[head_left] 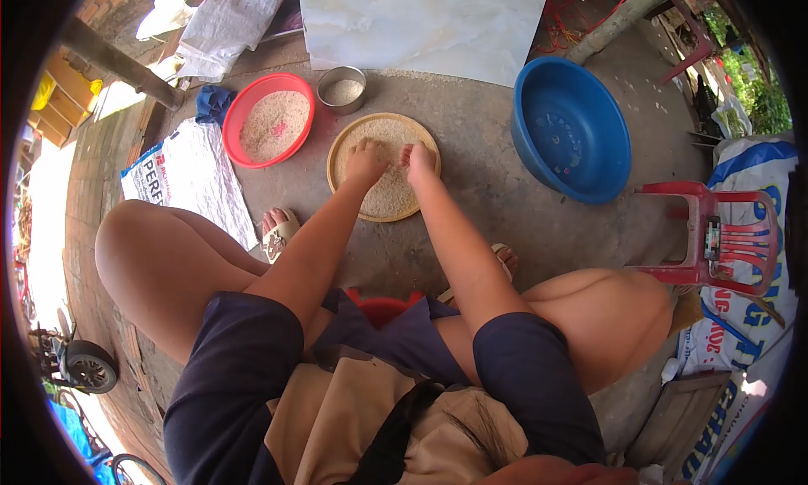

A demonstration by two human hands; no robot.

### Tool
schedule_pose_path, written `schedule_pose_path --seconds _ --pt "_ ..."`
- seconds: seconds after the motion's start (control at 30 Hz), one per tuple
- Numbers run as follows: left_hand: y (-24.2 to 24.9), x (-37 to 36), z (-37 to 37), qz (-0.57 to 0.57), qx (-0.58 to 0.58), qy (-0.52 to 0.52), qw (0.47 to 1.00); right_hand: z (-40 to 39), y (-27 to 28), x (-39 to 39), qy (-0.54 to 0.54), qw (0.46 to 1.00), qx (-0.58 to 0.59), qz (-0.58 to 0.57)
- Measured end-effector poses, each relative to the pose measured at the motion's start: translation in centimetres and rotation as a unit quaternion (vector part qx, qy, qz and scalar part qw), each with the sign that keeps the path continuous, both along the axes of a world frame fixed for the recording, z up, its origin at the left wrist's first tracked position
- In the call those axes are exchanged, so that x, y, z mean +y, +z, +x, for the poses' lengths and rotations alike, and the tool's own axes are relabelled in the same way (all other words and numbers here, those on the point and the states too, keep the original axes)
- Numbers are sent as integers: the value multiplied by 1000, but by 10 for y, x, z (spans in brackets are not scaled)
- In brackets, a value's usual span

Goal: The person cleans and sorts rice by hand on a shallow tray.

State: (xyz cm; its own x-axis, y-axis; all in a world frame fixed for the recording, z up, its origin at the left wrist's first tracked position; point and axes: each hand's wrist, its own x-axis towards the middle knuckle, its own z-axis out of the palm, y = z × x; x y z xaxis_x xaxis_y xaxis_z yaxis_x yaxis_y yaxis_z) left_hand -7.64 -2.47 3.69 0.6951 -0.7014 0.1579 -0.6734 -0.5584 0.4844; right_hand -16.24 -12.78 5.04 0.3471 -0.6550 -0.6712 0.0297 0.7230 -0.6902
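A round woven tray [345,144] of pale rice grains lies on the concrete floor in front of me. My left hand [368,161] rests palm down in the grains at the tray's middle, fingers bent into them. My right hand [419,161] lies beside it on the tray's right half, fingers also pressed into the rice. Neither hand holds a separate object. I sit low with both knees spread, arms reaching forward between them.
A red bowl [244,106] of rice and a small metal can [342,89] of rice stand behind the tray. A blue basin [572,127] sits to the right, a red plastic chair [715,232] beyond it. Printed sacks [189,178] lie left and right.
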Motion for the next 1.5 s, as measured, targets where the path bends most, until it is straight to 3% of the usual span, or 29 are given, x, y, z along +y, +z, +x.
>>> schedule_pose_path --seconds 0.07,0.1,0.17,0.3,0.33,0.37,0.4,0.43,0.5,0.53,0.57,0.63,0.67,0.7,0.73,0.77,0.8,0.83,0.87,0.9,1.0,1.03,1.1,1.13,1.2,1.23,1.3,1.37,1.5 --pt "-1 21 -13 5 -92 -98 991 1 -2 3 23 1000 -16 -4" --pt "-6 22 -11 5 -91 -99 991 1 -3 5 22 1000 -14 -3" --pt "-18 23 -8 59 56 -134 988 -3 -5 8 44 998 -12 34" --pt "-7 4 10 19 94 -93 991 -7 -16 5 63 998 11 22" --pt "4 -3 13 -10 280 -27 959 -8 -16 5 58 997 24 39" --pt "15 -9 16 -38 455 39 889 -9 -17 4 52 996 38 55" --pt "19 -12 20 -93 519 10 850 -10 -14 3 53 996 37 56" --pt "23 -16 23 -93 518 10 850 -12 -12 1 57 994 12 93" --pt "41 -24 25 -21 582 -171 795 -13 -4 3 62 989 -13 131" --pt "51 -29 22 65 545 -216 807 -13 2 4 47 988 -44 140" --pt "60 -31 17 66 546 -216 807 -13 7 6 32 986 -74 148" --pt "60 -35 15 71 279 -257 923 -6 -15 -2 -9 984 -82 160" --pt "56 -36 12 72 279 -256 923 -2 -29 -4 -49 980 -90 171" --pt "41 -39 12 -47 348 -106 930 2 -25 -2 -50 980 -92 171" --pt "27 -40 12 -164 403 48 899 7 -10 2 -16 995 -57 78" --pt "12 -41 12 -164 403 48 899 12 4 6 18 1000 -20 -16" --pt "-3 -40 11 -238 597 97 760 14 26 15 21 994 -42 -101" --pt "-11 -39 9 -297 753 139 570 22 28 20 33 983 -37 -176" --pt "-19 -39 10 -338 859 172 344 24 29 24 115 932 62 -338" --pt "-18 -37 9 -338 859 172 344 25 35 30 190 840 159 -483" --pt "-6 -28 2 -405 829 -7 385 16 49 43 201 772 114 -592" --pt "-24 -29 8 -404 830 -7 385 14 48 44 207 739 103 -633" --pt "-44 -21 19 -445 845 -29 296 8 48 45 244 705 69 -662" --pt "-47 -16 21 -452 841 -25 297 5 48 48 235 683 42 -690" --pt "-44 -12 21 -393 820 60 413 1 44 51 236 656 41 -716" --pt "-26 -11 15 -367 813 119 436 -4 37 50 248 651 69 -714" --pt "-70 -12 26 -330 797 174 475 -15 24 43 267 611 136 -733" --pt "-25 -8 20 -332 773 260 474 -28 10 33 284 606 195 -717" --pt "16 -34 51 -371 741 300 473 -50 -9 20 327 600 259 -683"
